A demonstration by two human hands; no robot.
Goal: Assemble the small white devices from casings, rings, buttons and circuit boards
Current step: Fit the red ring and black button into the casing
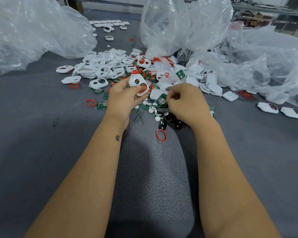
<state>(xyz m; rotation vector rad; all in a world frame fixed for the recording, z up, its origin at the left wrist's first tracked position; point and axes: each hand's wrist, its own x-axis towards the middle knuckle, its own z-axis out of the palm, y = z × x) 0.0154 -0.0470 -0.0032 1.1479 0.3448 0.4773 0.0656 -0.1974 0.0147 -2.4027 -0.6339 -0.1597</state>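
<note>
White plastic and red rubber fill the middle of the grey table, where a heap of casings, loose red rings, green circuit boards and small white buttons spreads out between crumpled clear bags. The left hand grips one casing just above the heap, fingers curled under it and thumb pressed on its near edge, so that the face with the round hole and the oval opening tilts up toward the person; a red ring already sits in the oval opening, and holding it this way probably keeps that ring seated and the holes open for the next part. The right hand is just to the right and nearer, low over the boards and buttons, its fingers bunched toward the thumb as if picking at something small; whether it actually has a part between the fingertips cannot be told. The parts seem heaped close in front so that either hand can reach any kind without shifting. Two casings with dark ovals lie apart at the far right edge, and more white casings sit in rows at the far side, perhaps work already set aside. One red ring lies alone nearest the person.
</note>
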